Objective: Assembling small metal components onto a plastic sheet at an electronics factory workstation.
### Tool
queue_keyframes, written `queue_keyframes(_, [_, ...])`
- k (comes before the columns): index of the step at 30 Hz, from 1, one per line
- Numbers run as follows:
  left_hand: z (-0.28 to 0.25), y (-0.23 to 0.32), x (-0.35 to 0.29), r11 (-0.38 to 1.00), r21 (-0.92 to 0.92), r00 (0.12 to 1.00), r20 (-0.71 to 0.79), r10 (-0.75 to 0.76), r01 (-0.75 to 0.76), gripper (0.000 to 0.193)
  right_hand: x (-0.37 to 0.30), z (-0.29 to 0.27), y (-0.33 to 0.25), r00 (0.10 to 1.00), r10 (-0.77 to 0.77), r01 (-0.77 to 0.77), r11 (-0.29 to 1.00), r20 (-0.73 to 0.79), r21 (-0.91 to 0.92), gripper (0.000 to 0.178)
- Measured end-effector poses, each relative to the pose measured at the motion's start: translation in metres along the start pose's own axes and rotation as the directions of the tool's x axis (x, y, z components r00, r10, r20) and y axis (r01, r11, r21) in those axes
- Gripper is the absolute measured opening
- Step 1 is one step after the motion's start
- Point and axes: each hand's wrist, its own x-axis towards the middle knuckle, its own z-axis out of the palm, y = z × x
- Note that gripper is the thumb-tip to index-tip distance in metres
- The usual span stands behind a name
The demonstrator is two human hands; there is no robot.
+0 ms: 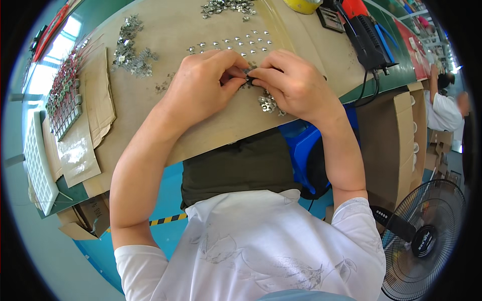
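Hands [203,83] [293,83] on small part [249,79], lettered fan hub [423,241]

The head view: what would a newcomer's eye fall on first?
Probably the left hand and right hand, close together at upper centre, pinching what looks like a small dark part. Just beyond them, small shiny metal pieces sit in rows on the brown work surface, with a loose grey pile to their left. The large black fan at lower right also stands out.
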Motion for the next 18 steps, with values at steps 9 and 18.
queue_keyframes(9, [0.001,-0.005,0.001,0.986,0.108,0.991,-0.021,0.133,-0.13,0.017,0.002,0.002,0.002,1.0,0.006,-0.006,1.0,0.009,-0.01,0.009])
queue_keyframes(18, [0.0,-0.006,0.002,0.988,0.08,0.991,-0.003,0.135,-0.134,0.012,0.005,-0.002,-0.001,0.994,0.067,-0.067,0.998,0.09,-0.003,0.006])
